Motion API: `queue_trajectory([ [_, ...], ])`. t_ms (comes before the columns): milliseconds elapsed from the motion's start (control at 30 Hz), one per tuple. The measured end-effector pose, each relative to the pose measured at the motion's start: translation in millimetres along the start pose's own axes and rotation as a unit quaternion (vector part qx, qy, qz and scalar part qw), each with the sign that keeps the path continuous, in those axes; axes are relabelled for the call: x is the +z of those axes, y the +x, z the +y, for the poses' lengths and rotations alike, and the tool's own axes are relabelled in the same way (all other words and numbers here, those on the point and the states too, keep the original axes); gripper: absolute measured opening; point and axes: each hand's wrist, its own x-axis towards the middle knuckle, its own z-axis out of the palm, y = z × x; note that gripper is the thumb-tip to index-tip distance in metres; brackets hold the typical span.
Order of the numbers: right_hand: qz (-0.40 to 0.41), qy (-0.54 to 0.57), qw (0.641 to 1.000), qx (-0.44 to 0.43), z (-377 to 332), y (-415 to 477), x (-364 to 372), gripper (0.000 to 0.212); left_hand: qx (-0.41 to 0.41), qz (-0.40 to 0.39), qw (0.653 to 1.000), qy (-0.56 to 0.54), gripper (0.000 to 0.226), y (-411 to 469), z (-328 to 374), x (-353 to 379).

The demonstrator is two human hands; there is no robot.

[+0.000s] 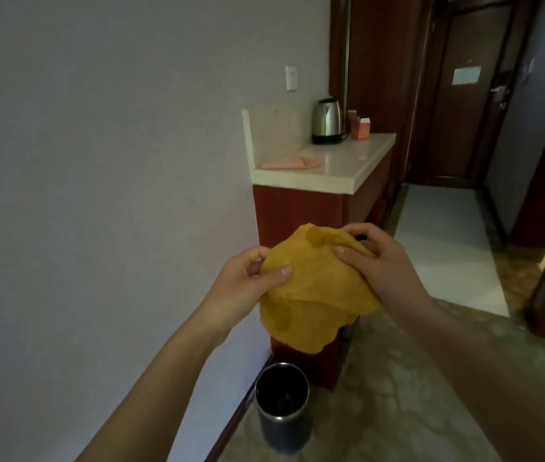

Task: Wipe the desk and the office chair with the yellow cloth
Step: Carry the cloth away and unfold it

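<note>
Cream-topped bench (347, 161) behind, a person holds the yellow cloth (317, 295) in mid-air, hands at opposite edges: left hand (247, 285) and right hand (377, 258) each pinch it. Soft, light and limp, it is probably best gathered by its edges.

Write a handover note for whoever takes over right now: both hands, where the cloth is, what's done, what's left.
Left hand: pinches the left edge of the yellow cloth.
Right hand: grips the cloth's upper right edge.
Cloth: held up in the air between both hands, loosely bunched, lower edge hanging. It is in front of the red cabinet, with the metal bin on the floor below.
Done: cloth is in hand.
Left: the desk and office chair are not in view, so it cannot be told whether either is wiped. Find them and wipe both.
</note>
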Motion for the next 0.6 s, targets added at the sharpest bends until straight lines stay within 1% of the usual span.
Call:
queue_trajectory([
  [33, 0.009, 0.028, 0.999, 0.024, 5.5, 25.4, -1.3, 0.015, 0.006, 0.006, 1.0, -0.001, 0.009, 26.7, 1.0, -1.6],
  [100, -0.002, 0.071, 0.995, 0.073, 20.3, 73.4, -8.6, 0.014, 0.005, 0.02, 1.0, -0.016, 0.015, 76.5, 1.0, -1.2],
  [167, -0.025, 0.081, 0.99, 0.11, 36.8, 118.7, -18.5, 0.014, -0.012, 0.024, 0.999, -0.038, 0.023, 119.8, -1.8, 1.4],
  [233, -0.044, 0.077, 0.989, 0.118, 54.9, 166.3, -30.6, 0.016, -0.027, 0.02, 0.998, -0.049, 0.029, 160.0, -6.9, 4.4],
  [300, -0.076, 0.073, 0.99, 0.099, 73.1, 213.5, -42.2, 0.016, -0.03, 0.021, 0.998, -0.047, 0.031, 198.3, -12.5, 8.6],
  [400, -0.131, 0.057, 0.988, 0.055, 100.7, 283.6, -56.1, 0.02, -0.031, 0.056, 0.997, -0.047, 0.032, 256.2, -19.0, 20.3],
  [533, -0.158, 0.023, 0.987, -0.02, 138.3, 382.3, -79.3, 0.021, -0.024, 0.124, 0.991, -0.038, 0.038, 345.9, -20.8, 40.6],
  [600, -0.152, -0.011, 0.987, -0.047, 154.6, 430.0, -93.2, 0.02, -0.021, 0.144, 0.989, -0.031, 0.04, 391.8, -18.8, 50.3],
])
